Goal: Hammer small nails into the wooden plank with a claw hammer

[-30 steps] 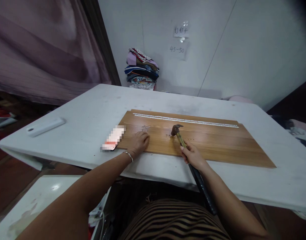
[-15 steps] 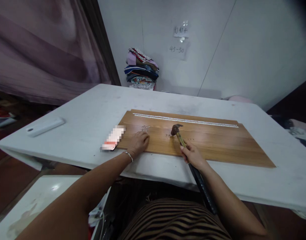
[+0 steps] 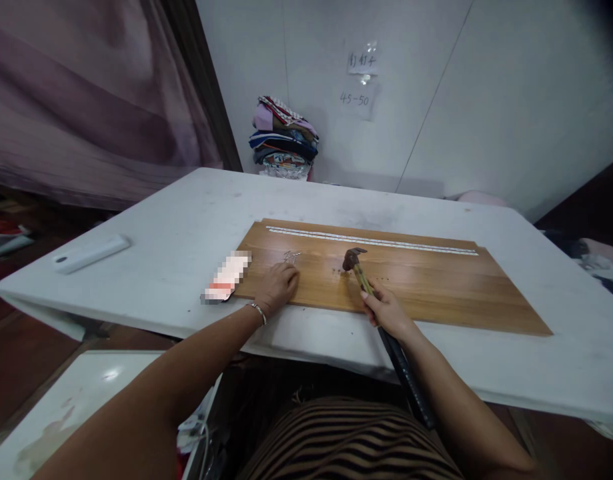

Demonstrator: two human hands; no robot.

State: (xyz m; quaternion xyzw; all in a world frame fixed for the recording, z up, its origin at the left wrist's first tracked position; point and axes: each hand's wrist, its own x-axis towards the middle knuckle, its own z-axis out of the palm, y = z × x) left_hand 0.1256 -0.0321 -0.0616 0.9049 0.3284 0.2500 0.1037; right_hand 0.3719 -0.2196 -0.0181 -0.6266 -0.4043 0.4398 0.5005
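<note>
My right hand [image 3: 383, 308] is wrapped round the handle of a claw hammer [image 3: 355, 259], whose rusty head is over the middle of a brown wooden board [image 3: 436, 287]. Its long dark grip reaches back under my forearm. My left hand [image 3: 279, 285] rests near the board's left end with its fingers curled. Whatever may be between those fingertips is hidden. Just beyond them lies a small heap of nails [image 3: 291, 257]. Small dark marks, either nail heads or holes, dot the board on both sides of the hammer.
Two pale ruler-like strips [image 3: 371, 241] run along the board's far side. A phone with a blurred screen [image 3: 227, 277] lies at its left end. A white handle-like object [image 3: 92, 255] is on the white table [image 3: 161, 220]. Folded clothes [image 3: 285, 137] are stacked against the wall.
</note>
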